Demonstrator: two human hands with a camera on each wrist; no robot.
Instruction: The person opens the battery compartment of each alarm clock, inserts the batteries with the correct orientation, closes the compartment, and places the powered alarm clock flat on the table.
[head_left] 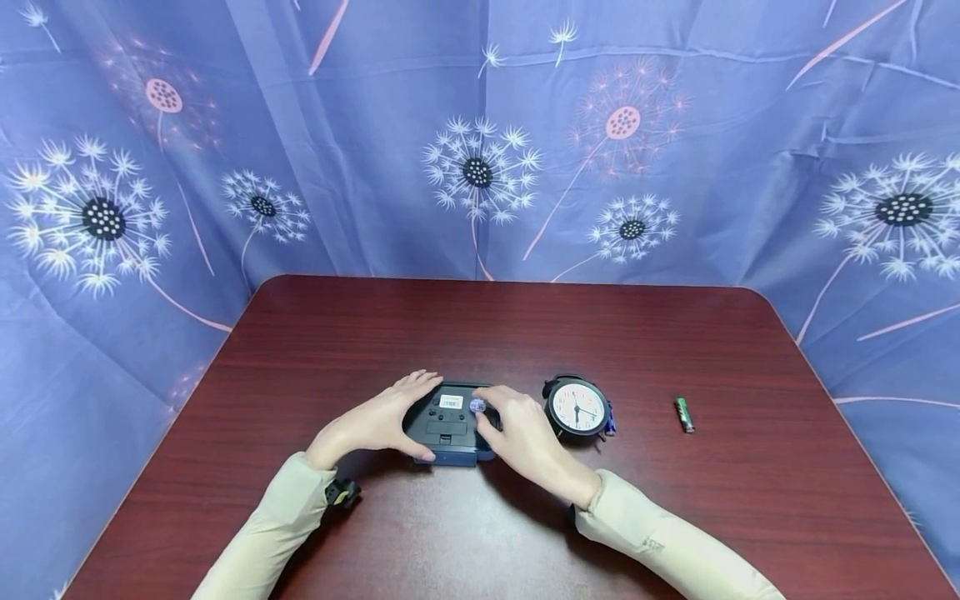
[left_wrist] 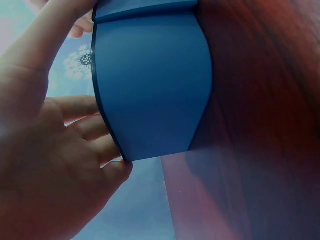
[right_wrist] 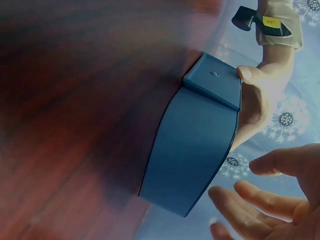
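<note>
A blue-and-black device [head_left: 446, 428] lies on the table, black face up, with a white label, small buttons and a closed battery cover. My left hand [head_left: 375, 422] grips it from the left, thumb at the near edge and fingers at the far edge. My right hand [head_left: 522, 427] is over its right side, thumb and forefinger apart around a small round purple-and-white spot [head_left: 477, 406], apparently a sticker. In the right wrist view, nothing shows between those fingers. The left wrist view shows the device's smooth blue side [left_wrist: 150, 85].
A black round alarm clock [head_left: 577, 407] stands right of my right hand. A blue battery [head_left: 611, 419] partly shows behind it. Farther right lies a green battery [head_left: 684, 414]. A blue dandelion-print curtain [head_left: 390, 167] hangs behind the wooden table [head_left: 525, 317].
</note>
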